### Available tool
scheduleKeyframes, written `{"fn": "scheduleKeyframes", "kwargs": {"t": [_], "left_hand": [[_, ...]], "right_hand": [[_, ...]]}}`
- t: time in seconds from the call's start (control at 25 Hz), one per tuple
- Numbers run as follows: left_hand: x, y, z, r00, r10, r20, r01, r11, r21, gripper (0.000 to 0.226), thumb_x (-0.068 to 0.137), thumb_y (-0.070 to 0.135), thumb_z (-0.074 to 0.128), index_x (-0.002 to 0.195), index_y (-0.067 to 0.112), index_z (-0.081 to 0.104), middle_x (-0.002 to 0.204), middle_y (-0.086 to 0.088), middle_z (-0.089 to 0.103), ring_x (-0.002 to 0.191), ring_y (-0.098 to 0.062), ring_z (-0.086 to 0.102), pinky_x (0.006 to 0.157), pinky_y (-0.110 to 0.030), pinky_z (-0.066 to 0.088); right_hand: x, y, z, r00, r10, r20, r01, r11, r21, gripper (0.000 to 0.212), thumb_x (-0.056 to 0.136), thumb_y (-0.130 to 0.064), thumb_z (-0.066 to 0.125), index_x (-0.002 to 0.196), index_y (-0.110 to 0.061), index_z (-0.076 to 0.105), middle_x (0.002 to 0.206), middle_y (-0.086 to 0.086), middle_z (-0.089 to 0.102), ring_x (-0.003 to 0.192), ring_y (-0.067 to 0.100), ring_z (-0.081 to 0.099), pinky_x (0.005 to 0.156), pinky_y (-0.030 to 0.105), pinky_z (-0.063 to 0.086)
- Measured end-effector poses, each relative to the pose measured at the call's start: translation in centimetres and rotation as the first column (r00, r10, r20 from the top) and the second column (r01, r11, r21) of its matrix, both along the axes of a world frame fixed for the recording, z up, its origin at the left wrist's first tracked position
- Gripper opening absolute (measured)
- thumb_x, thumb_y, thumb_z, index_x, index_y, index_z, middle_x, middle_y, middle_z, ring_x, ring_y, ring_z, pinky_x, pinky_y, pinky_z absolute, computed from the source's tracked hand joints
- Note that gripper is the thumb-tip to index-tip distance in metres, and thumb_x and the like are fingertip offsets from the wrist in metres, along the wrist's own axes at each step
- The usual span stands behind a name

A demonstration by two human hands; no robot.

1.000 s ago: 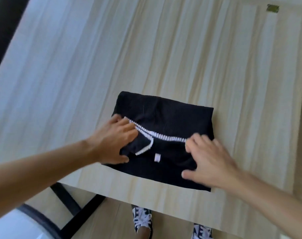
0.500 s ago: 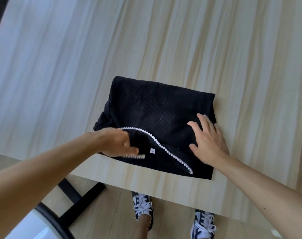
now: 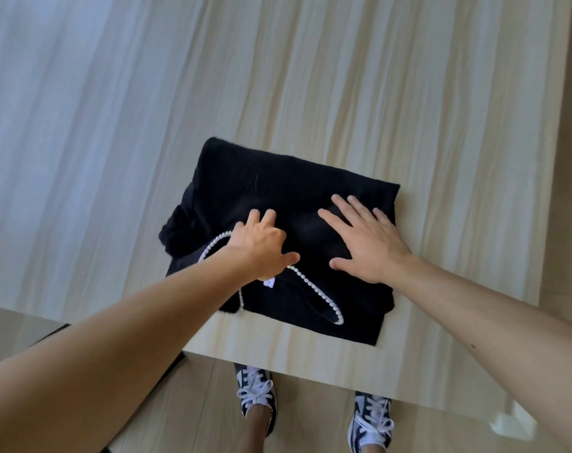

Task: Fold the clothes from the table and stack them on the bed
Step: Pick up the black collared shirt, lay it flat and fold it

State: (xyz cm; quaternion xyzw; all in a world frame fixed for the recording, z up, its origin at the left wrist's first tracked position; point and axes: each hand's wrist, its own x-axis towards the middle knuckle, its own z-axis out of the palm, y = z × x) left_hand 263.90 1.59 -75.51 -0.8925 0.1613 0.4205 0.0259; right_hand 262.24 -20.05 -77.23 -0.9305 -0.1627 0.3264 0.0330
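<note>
Pale table (image 3: 408,93): left hand (image 3: 261,243), right hand (image 3: 369,243) press black garment (image 3: 278,184), fingers (image 3: 343,207) straight, tag (image 3: 269,282) unreadable.

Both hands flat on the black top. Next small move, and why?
Probably tuck in the bunched fabric with the left hand while the right hand pins the black top. It bulges past the left edge of an otherwise squared fold, so lifting now would likely loosen it.

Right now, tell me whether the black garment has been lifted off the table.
No, the black garment lies on the table with the left hand and right hand resting on it.
</note>
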Motion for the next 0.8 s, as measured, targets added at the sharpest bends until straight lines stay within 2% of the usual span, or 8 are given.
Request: {"fn": "scheduleKeyframes", "kwargs": {"t": [0.16,0.32,0.44,0.52,0.56,0.64,0.72,0.8], "left_hand": [[1.4,-2.1,1.4,0.933,-0.328,0.15,0.288,0.927,0.238,0.066,0.088,0.032,0.063,0.147,0.013,0.041,0.153,-0.012,0.023,0.147,-0.037,0.02,0.121,-0.052,0.019],[-3.3,-2.6,1.8,0.849,-0.488,0.203,0.483,0.872,0.077,0.085,0.076,0.049,0.074,0.144,0.013,0.039,0.148,-0.016,0.031,0.135,-0.034,0.034,0.105,-0.043,0.033],[-7.1,1.1,0.5,0.877,-0.475,0.08,0.468,0.879,0.091,0.146,0.058,0.074,0.077,0.158,0.019,-0.014,0.162,-0.02,-0.03,0.153,-0.043,-0.018,0.116,-0.068,0.015],[-8.7,3.1,-0.6,0.903,-0.42,0.093,0.414,0.907,0.08,0.155,0.058,0.072,0.081,0.154,0.026,-0.031,0.155,-0.014,-0.047,0.148,-0.044,-0.031,0.116,-0.072,0.007],[-9.2,3.7,-1.0,0.911,-0.391,0.128,0.387,0.92,0.051,0.152,0.06,0.067,0.084,0.156,0.027,-0.027,0.158,-0.013,-0.043,0.149,-0.047,-0.025,0.118,-0.07,0.011],[-9.4,4.1,-1.7,0.906,-0.368,0.209,0.377,0.926,0.001,0.134,0.062,0.051,0.089,0.161,0.023,0.005,0.169,-0.015,-0.016,0.152,-0.051,0.008,0.113,-0.063,0.033],[-9.1,4.0,-1.9,0.887,-0.359,0.292,0.388,0.921,-0.046,0.094,0.062,0.028,0.09,0.143,0.019,0.044,0.166,-0.016,0.022,0.136,-0.049,0.042,0.095,-0.053,0.05],[-7.9,3.4,-1.8,0.885,-0.321,0.336,0.375,0.921,-0.106,0.056,0.068,0.027,0.079,0.12,0.022,0.059,0.156,-0.008,0.044,0.116,-0.039,0.054,0.081,-0.045,0.051]], "right_hand": [[-3.7,1.2,1.9,0.995,-0.095,0.038,0.099,0.987,-0.125,0.091,0.092,-0.058,0.053,0.161,-0.022,0.007,0.164,0.011,0.018,0.139,0.033,0.035,0.108,0.045,0.035],[-7.6,0.9,2.2,1.0,-0.003,0.009,0.003,0.998,-0.067,0.107,0.084,-0.057,0.065,0.16,-0.012,0.006,0.152,0.012,0.03,0.129,0.03,0.043,0.106,0.041,0.035],[-10.0,-2.2,0.9,0.992,0.128,0.011,-0.127,0.991,-0.033,0.127,0.065,-0.046,0.08,0.161,-0.018,0.002,0.155,0.017,0.025,0.134,0.032,0.037,0.115,0.046,0.031],[-10.7,-3.9,-0.1,0.975,0.217,0.045,-0.216,0.976,-0.028,0.125,0.061,-0.025,0.084,0.161,-0.019,0.01,0.152,0.017,0.031,0.128,0.032,0.043,0.11,0.047,0.037],[-10.6,-4.4,-0.4,0.966,0.249,0.076,-0.247,0.969,-0.024,0.12,0.061,-0.016,0.084,0.16,-0.019,0.017,0.147,0.015,0.037,0.121,0.031,0.047,0.106,0.046,0.04],[-9.5,-4.8,-0.9,0.939,0.298,0.17,-0.301,0.953,-0.004,0.102,0.062,-0.002,0.079,0.152,-0.016,0.035,0.131,0.009,0.048,0.104,0.027,0.053,0.102,0.045,0.043],[-8.1,-4.3,-1.0,0.905,0.327,0.272,-0.345,0.938,0.019,0.075,0.06,0.011,0.064,0.129,-0.017,0.055,0.107,0.002,0.053,0.087,0.024,0.053,0.102,0.045,0.045],[-6.4,-3.3,-0.3,0.931,0.279,0.235,-0.303,0.95,0.073,0.052,0.063,0.012,0.057,0.103,-0.021,0.061,0.089,-0.004,0.054,0.078,0.021,0.054,0.105,0.044,0.045]]}}
